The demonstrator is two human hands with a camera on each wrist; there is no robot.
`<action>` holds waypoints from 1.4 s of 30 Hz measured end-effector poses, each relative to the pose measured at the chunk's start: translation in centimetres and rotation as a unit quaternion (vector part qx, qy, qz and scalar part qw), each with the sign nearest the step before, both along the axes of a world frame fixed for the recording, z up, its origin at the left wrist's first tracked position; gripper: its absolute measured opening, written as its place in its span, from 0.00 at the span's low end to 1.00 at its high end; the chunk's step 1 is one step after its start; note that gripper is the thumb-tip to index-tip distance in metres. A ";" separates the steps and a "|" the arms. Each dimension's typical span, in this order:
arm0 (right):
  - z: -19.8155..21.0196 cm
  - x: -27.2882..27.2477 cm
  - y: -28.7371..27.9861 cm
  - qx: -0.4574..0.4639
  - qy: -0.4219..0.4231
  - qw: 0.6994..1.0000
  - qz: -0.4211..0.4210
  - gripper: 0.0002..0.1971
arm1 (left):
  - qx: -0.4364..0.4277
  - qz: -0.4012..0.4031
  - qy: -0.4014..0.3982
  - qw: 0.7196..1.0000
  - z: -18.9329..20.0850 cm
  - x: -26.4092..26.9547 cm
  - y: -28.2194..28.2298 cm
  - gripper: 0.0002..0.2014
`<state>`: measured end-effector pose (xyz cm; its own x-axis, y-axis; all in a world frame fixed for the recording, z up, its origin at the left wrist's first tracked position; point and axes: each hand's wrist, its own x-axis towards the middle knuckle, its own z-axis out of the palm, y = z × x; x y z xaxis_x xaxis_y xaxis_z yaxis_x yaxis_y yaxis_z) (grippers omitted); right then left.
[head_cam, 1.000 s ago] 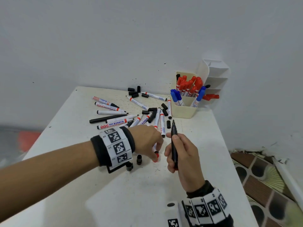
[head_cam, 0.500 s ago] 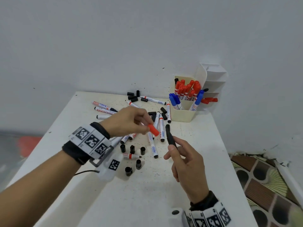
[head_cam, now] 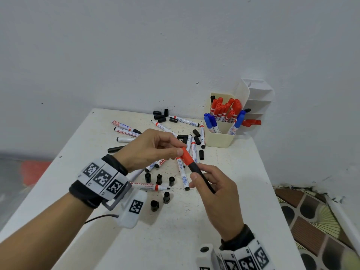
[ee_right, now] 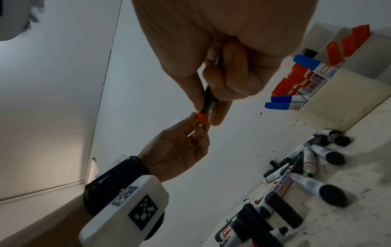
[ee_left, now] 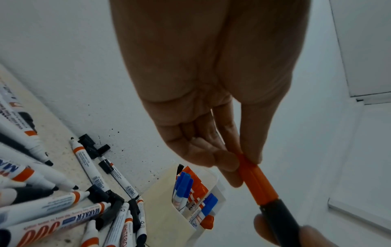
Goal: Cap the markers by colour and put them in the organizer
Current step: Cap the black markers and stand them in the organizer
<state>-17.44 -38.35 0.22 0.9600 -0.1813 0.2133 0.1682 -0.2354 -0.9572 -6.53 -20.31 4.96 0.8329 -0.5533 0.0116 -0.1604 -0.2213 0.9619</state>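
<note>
Far left of the counter (head_cam: 81, 145): a scatter of uncapped white-barrel markers (head_cam: 126, 126) w/ red bands, plus loose black caps (head_cam: 171, 181) standing in front of them.

Left hand (head_cam: 150, 149) is up over the pile, thumb + fingertips pinching a red cap (head_cam: 186, 157) by its closed end. Cap's open end is already on the tip of a thin black marker (head_cam: 200, 177); the left wrist view shows red meeting black barrel w/ no gap, tho I can't tell if it's clicked home.

Right hand (head_cam: 218, 193) is curled round that black marker, thumb and index pinching just below the cap, rest of the barrel running back through the palm.

Further right, against the wall: the cream organizer (head_cam: 220, 141), front pocket stuffed w/ red-capped and blue-capped markers, a few loose red caps (head_cam: 252, 122) in the white tiered part behind.

What can go wrong imo: that barrel looks all black, so a red cap on it is prob a colour mismatch. If it gets pushed on and dropped in w/ the reds, the sort is off. Also the cap may belong to a fatter barrel, so it could sit loose and fall off when carried. And elbows are near those standing caps, easy to knock them off the counter.
</note>
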 end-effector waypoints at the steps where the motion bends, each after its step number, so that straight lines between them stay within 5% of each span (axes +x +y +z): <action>1: 0.0 0.1 0.2 0.005 -0.005 1.000 -0.003 0.07 | -0.006 0.002 -0.002 1.000 0.1 -0.1 -0.1 0.10; 6: 0.4 0.9 0.7 -0.002 -0.033 0.999 -0.013 0.02 | -0.045 -0.001 0.005 0.999 0.1 0.0 -0.5 0.07; 11: 0.9 1.8 1.0 -0.027 -0.011 0.998 0.057 0.03 | -0.048 -0.006 -0.015 0.999 0.2 0.3 0.3 0.17; 15: 1.4 3.7 -2.1 -0.080 -0.006 0.996 0.034 0.05 | -0.103 0.077 -0.002 0.992 -2.0 0.0 2.1 0.15; 21: 4.1 8.3 -12.0 -0.080 -0.063 0.980 -0.171 0.27 | -0.321 0.163 0.178 0.916 -8.9 -1.6 5.9 0.34; 24: 5.1 10.3 -14.9 -0.107 -0.099 0.956 -0.254 0.21 | -0.402 0.151 0.231 0.873 -11.2 -2.6 6.7 0.34; 28: 5.0 12.4 -16.4 -0.090 -0.139 0.938 -0.305 0.16 | -0.530 0.108 0.312 0.781 -13.4 -2.7 7.8 0.21; 33: 3.5 14.3 -16.8 -0.111 -0.150 0.937 -0.296 0.15 | -0.584 0.010 0.310 0.750 -15.8 -3.3 8.0 0.34; 42: 0.3 16.9 -16.9 -0.284 -0.076 0.926 -0.236 0.08 | -0.574 0.057 0.299 0.760 -15.7 -3.4 8.6 0.34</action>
<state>-0.53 -55.24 0.48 0.7526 -0.3903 0.5302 0.0409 -0.7760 -0.6294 -9.91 -11.74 -10.78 0.9208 -0.3885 0.0333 0.3388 0.8395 0.4247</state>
